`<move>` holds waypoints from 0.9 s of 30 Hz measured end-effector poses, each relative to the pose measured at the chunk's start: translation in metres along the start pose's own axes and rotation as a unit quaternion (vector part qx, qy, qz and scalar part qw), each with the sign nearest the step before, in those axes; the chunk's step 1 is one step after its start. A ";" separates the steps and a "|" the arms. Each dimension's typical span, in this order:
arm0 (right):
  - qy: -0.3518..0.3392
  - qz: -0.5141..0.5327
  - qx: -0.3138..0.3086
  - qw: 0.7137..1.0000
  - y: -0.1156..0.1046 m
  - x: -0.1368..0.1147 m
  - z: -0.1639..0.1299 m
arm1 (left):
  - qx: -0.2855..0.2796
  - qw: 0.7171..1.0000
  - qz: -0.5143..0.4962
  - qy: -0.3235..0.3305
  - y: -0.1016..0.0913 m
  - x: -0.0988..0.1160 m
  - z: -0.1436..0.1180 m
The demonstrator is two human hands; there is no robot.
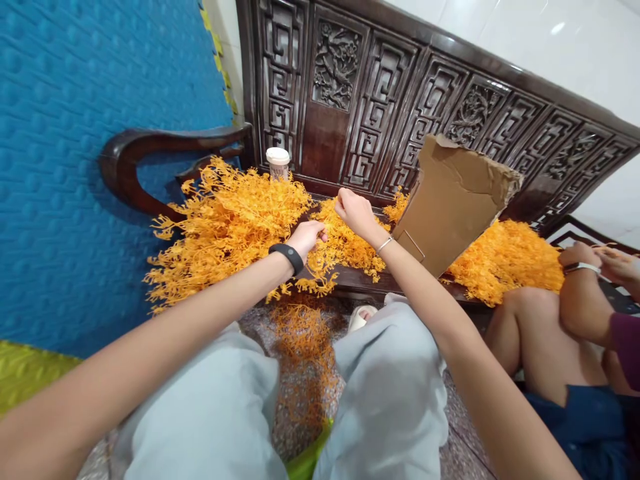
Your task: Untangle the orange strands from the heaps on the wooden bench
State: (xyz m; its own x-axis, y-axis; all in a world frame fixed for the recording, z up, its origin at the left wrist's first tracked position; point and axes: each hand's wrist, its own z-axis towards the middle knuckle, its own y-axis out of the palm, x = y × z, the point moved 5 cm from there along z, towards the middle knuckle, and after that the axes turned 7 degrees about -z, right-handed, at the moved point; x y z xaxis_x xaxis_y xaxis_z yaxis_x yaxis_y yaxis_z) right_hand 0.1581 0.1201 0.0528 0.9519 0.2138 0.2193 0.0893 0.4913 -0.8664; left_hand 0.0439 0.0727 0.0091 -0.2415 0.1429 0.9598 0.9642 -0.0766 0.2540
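Note:
Orange branching plastic pieces, like artificial flower sprigs, lie heaped on the dark wooden bench. My left hand (306,240) is closed with curled fingers beside the large left heap (240,220). Its fingertips are over the smaller middle heap (345,233); whatever they pinch is too small to make out. My right hand (354,209) is a closed fist above the back of that middle heap, back of the hand up. Its fingers hide anything inside. The two hands are a short way apart.
A lidded white cup (278,163) stands behind the left heap. A cardboard piece (450,200) leans upright on the right, before another orange heap (510,260). Orange bits (307,340) litter the floor between my knees. At the right, another person's hands (583,257) are at work.

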 end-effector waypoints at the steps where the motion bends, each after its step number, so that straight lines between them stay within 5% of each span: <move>1: 0.004 0.003 0.002 1.000 0.000 0.000 0.002 | 0.011 1.000 -0.006 0.002 0.000 0.000 0.001; 19: -0.002 -0.033 -0.040 0.999 0.037 0.002 0.025 | 0.052 0.998 -0.028 -0.023 0.014 -0.016 0.020; 22: 0.052 -0.011 -0.030 0.998 0.050 0.037 0.024 | 0.022 0.998 -0.007 -0.052 0.026 -0.024 -0.001; 27: 0.294 0.112 -0.028 0.949 0.090 0.132 -0.019 | -0.115 0.989 0.018 -0.091 0.057 -0.045 -0.050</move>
State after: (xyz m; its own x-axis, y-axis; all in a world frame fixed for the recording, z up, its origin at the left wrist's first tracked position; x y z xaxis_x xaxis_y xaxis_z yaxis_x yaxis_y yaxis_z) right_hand 0.2976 0.1766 -0.0044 0.9461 -0.2088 -0.2476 -0.1354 0.4397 -0.8879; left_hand 0.1044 0.0126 -0.0140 -0.1638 0.3106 0.9363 0.9164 -0.3035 0.2610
